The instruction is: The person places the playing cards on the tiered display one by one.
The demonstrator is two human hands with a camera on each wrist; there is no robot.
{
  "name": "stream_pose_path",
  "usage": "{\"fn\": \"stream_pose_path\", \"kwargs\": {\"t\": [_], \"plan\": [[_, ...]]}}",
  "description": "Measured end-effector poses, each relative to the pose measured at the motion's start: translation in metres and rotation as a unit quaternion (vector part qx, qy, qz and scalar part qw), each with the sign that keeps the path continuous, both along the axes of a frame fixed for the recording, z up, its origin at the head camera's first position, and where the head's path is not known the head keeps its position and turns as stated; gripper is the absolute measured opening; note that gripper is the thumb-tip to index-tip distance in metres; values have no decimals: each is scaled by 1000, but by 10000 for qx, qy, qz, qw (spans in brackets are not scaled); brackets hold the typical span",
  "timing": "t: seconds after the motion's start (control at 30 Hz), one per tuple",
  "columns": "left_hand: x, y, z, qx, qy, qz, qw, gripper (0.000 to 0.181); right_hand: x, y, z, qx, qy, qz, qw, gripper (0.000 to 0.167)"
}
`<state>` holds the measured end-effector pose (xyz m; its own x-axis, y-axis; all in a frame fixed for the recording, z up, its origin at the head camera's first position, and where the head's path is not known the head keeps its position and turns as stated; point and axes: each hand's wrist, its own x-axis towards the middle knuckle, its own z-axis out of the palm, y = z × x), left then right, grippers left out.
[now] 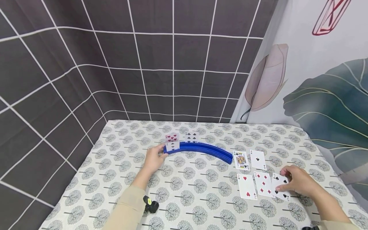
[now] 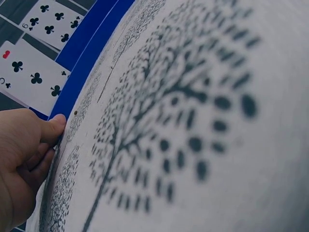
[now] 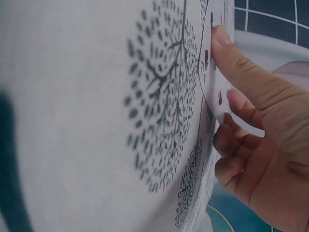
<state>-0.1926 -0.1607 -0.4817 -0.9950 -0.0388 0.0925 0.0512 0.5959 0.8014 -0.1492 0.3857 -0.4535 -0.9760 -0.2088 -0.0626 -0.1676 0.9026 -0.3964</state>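
A curved blue card holder (image 1: pixel 205 149) stands on the table. My left hand (image 1: pixel 154 158) grips its left end, the thumb against the front edge in the left wrist view. A three of clubs (image 2: pixel 37 79) stands in the holder near this hand, with a red heart card (image 1: pixel 172 137) behind it. Farther along stands a six of clubs (image 2: pixel 50 23). At the right, my right hand (image 1: pixel 299 180) pinches a black-suited playing card (image 1: pixel 280 187), thumb on its face and fingers at its edge. That card's left edge meets the five of diamonds (image 1: pixel 263 184).
Face up near the holder's right end lie a face card (image 1: pixel 241 160) and a single-club card (image 1: pixel 258 159). In front of them lies a two of hearts (image 1: pixel 246 187). A tree-patterned cloth (image 1: pixel 198 198) covers the table; a dark gridded curtain (image 1: pixel 155 51) hangs behind.
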Motion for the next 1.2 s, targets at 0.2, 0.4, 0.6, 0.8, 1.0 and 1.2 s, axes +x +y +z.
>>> {"fn": "stream_pose_path", "kwargs": {"t": [0.2, 0.4, 0.6, 0.8, 1.0, 1.2], "plan": [[-1, -1, -1, 34, 43, -24, 10000, 55, 2, 0, 0, -75, -150, -188, 9997, 61], [-1, -2, -2, -64, 108, 11, 9999, 54, 1, 1, -1, -74, -129, -282, 9995, 65], [-2, -2, -2, -98, 117, -5, 9999, 53, 0, 2, -1, -95, -275, -271, 9992, 63], [-1, -2, 0, -64, 129, -28, 9999, 53, 1, 0, 0, -73, -361, -305, 9989, 55], [-1, -2, 2, -50, 131, -44, 9999, 53, 3, 1, 3, -47, -349, -251, 9991, 51], [0, -1, 2, -31, 101, -53, 9999, 54, 7, 5, 11, -216, -120, -83, 9997, 27]]}}
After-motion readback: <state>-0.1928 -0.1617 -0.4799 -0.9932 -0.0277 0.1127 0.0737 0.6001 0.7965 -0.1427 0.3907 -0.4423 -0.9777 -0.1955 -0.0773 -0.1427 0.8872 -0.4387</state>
